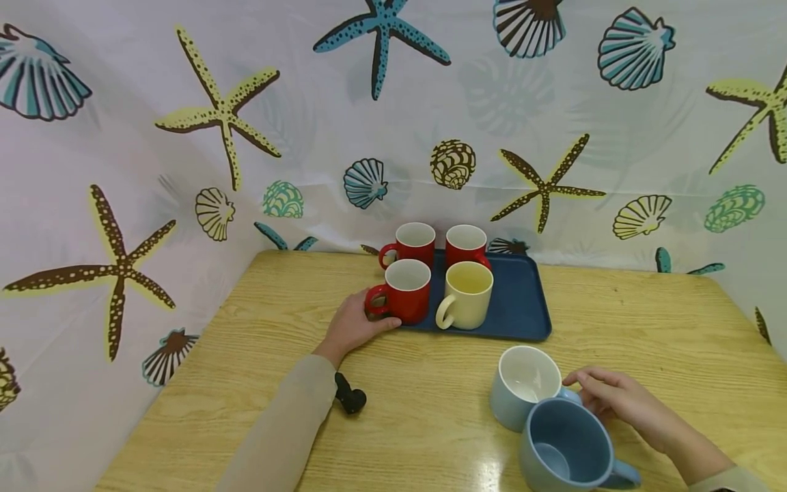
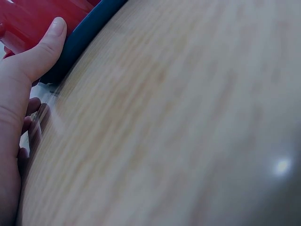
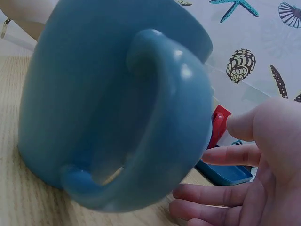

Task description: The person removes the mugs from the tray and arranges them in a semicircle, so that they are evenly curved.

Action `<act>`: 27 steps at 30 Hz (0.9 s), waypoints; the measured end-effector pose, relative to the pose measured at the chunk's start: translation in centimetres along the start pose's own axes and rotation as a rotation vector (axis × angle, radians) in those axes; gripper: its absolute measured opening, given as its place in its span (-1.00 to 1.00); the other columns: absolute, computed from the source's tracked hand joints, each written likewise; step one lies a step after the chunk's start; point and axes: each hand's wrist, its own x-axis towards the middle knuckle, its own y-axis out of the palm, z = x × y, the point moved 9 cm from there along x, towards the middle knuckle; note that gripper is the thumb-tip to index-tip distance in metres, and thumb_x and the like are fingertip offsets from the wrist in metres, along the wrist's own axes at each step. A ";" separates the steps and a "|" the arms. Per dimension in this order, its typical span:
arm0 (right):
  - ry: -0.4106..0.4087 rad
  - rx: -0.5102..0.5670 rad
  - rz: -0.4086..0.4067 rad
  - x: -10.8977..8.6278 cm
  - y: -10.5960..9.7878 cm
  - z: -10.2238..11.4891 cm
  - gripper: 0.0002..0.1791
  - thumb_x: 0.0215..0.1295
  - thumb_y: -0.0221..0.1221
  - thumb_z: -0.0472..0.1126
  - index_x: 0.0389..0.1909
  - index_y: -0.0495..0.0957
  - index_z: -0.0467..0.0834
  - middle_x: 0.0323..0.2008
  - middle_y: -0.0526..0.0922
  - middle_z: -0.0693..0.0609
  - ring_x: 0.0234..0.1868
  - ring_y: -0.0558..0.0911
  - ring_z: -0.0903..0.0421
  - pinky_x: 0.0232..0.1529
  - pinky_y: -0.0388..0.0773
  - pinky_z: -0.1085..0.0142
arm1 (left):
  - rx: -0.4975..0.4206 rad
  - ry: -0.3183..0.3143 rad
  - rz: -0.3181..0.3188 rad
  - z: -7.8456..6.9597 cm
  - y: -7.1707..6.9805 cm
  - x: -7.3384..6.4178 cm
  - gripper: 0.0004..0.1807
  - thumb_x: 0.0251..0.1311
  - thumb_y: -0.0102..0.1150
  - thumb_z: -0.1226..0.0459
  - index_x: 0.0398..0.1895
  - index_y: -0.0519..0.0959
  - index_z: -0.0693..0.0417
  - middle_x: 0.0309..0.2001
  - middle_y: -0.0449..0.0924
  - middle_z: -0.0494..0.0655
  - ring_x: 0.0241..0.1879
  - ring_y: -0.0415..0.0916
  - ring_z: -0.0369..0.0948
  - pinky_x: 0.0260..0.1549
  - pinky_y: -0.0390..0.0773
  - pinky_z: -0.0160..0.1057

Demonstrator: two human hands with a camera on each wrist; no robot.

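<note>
The right hand (image 1: 630,408), fingers slack, is seemingly reaching for the white-lined blue mug (image 1: 512,404) in front of the tray (image 1: 519,297), likely needing a grip next; the left hand (image 1: 354,326), hold unclear, is flanking the tray's left end.

Three red mugs (image 1: 410,305), one yellow mug (image 1: 470,304), two blue mugs (image 1: 570,445), one navy tray (image 1: 519,295).

Supporting surface: table (image 1: 418,403), flat, in light yellowish wood-grain finish with a slight sheen toward the near side. Set directly on the far part: dark blue tray (image 1: 519,294), rectangular with rounded corners. Standing upright on the near right part: white-lined blue mug (image 1: 510,404) and, just in front, all-blue mug (image 1: 568,444) (overlapping in the head view; contact not determinable). Handle direction on both: rightward.
</note>
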 end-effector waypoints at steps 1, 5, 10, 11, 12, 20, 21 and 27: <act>0.003 0.010 0.001 0.1 -0.1 0.1 -0.52 0.45 -0.13 0.03 0.06 0.40 -0.29 -0.30 0.65 -0.07 -0.27 0.63 0.02 -0.27 0.55 0.17 | 0.000 0.003 -0.002 0.0 0.0 0.0 -0.24 -0.18 0.36 -0.20 0.10 0.46 -0.06 -0.02 0.57 -0.16 -0.03 0.51 -0.22 0.03 0.43 -0.12; 0.006 0.062 0.004 0.9 -0.3 0.6 -0.56 0.44 -0.14 0.07 0.03 0.43 -0.19 -0.26 0.66 -0.05 -0.27 0.63 0.06 -0.26 0.55 0.19 | 0.016 0.006 -0.014 0.0 -0.1 0.1 -0.23 -0.20 0.35 -0.23 0.09 0.47 -0.06 -0.03 0.58 -0.17 -0.04 0.51 -0.23 0.02 0.44 -0.13; -0.009 0.083 0.001 1.6 -0.5 1.2 -0.60 0.45 -0.15 0.07 0.00 0.45 -0.13 -0.26 0.67 -0.05 -0.27 0.64 0.08 -0.29 0.55 0.19 | 0.018 0.000 -0.003 -0.2 -0.1 0.0 -0.22 -0.19 0.34 -0.23 0.10 0.47 -0.05 -0.02 0.57 -0.16 -0.02 0.50 -0.22 0.03 0.43 -0.12; -0.013 0.085 0.003 1.7 -0.5 1.3 -0.60 0.45 -0.15 0.07 0.00 0.44 -0.14 -0.25 0.67 -0.05 -0.26 0.64 0.08 -0.29 0.55 0.20 | 0.017 0.001 0.000 -0.3 -0.1 0.0 -0.23 -0.18 0.34 -0.23 0.10 0.46 -0.04 -0.02 0.57 -0.15 -0.02 0.50 -0.21 0.03 0.43 -0.11; -0.018 0.087 0.004 1.8 -0.4 1.4 -0.59 0.45 -0.15 0.06 0.01 0.44 -0.15 -0.25 0.67 -0.05 -0.26 0.64 0.08 -0.30 0.55 0.20 | 0.017 0.000 0.002 -0.3 -0.1 -0.1 -0.23 -0.18 0.34 -0.23 0.10 0.46 -0.04 -0.01 0.57 -0.15 -0.02 0.50 -0.21 0.03 0.43 -0.11; -0.025 0.067 -0.011 2.8 -0.4 2.0 -0.52 0.44 -0.14 0.08 0.04 0.40 -0.24 -0.28 0.66 -0.05 -0.29 0.63 0.08 -0.30 0.54 0.19 | 0.013 0.011 0.003 -0.3 0.0 -0.1 -0.23 -0.17 0.34 -0.22 0.11 0.46 -0.04 0.00 0.57 -0.13 -0.02 0.50 -0.19 0.04 0.42 -0.09; -0.025 0.064 -0.012 2.9 -0.4 2.0 -0.51 0.44 -0.13 0.09 0.04 0.40 -0.25 -0.28 0.66 -0.06 -0.30 0.63 0.08 -0.29 0.54 0.19 | 0.012 0.011 0.002 -0.3 0.0 -0.1 -0.23 -0.17 0.34 -0.22 0.10 0.46 -0.04 -0.01 0.57 -0.13 -0.02 0.50 -0.19 0.04 0.43 -0.09; -0.029 0.046 -0.006 3.3 -1.0 2.4 -0.45 0.44 -0.12 0.06 0.07 0.33 -0.38 -0.27 0.67 -0.07 -0.29 0.65 0.05 -0.27 0.57 0.16 | 0.017 0.009 -0.007 0.1 0.1 0.1 -0.23 -0.20 0.34 -0.24 0.09 0.47 -0.07 -0.02 0.57 -0.18 -0.03 0.51 -0.24 0.03 0.43 -0.14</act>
